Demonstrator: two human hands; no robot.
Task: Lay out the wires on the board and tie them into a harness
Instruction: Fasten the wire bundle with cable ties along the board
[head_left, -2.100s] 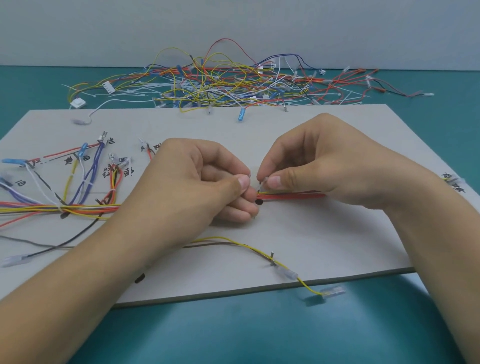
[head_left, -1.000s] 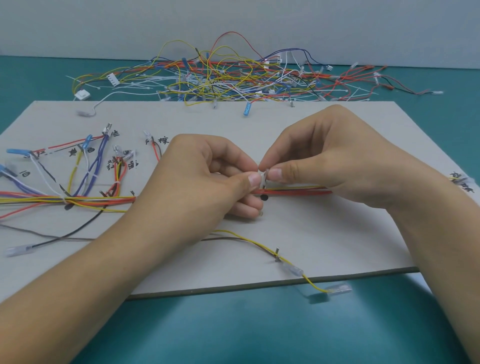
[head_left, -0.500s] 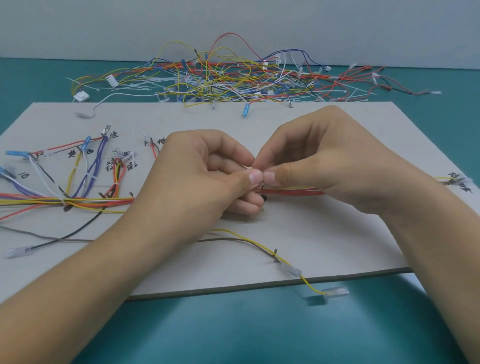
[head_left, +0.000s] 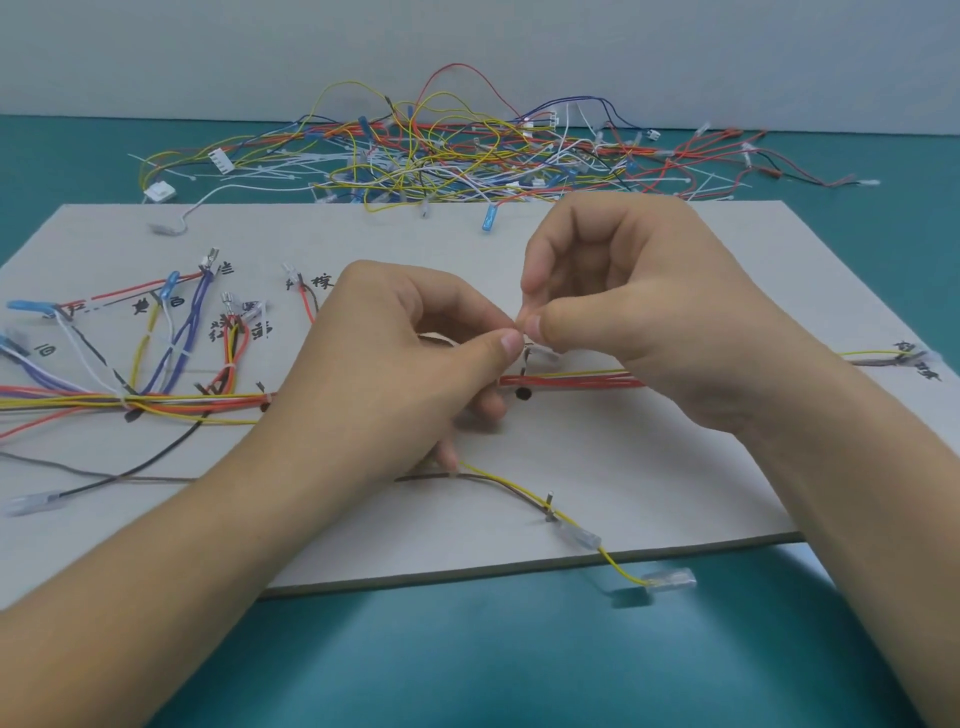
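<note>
A grey board (head_left: 597, 457) lies on the teal table. A bundle of red, yellow and orange wires (head_left: 571, 382) runs across its middle, fanning out to labelled ends at the left (head_left: 171, 332). Above the bundle, my left hand (head_left: 395, 353) and my right hand (head_left: 634, 306) meet fingertip to fingertip. Both pinch a thin white cable tie (head_left: 543, 353) looped at the bundle; most of the tie is hidden by my fingers. A yellow and brown wire pair (head_left: 514, 491) curves toward the board's near edge, ending in clear terminals (head_left: 667, 579).
A tangled pile of loose coloured wires and white ties (head_left: 457, 156) lies on the table behind the board. A small metal peg (head_left: 549, 501) stands near the board's front edge. A yellow wire end (head_left: 883, 356) lies at the right edge.
Both hands have lifted a little above the bundle with the tie pinched between them, and my right fingers have spread higher. The camera has shifted slightly.
</note>
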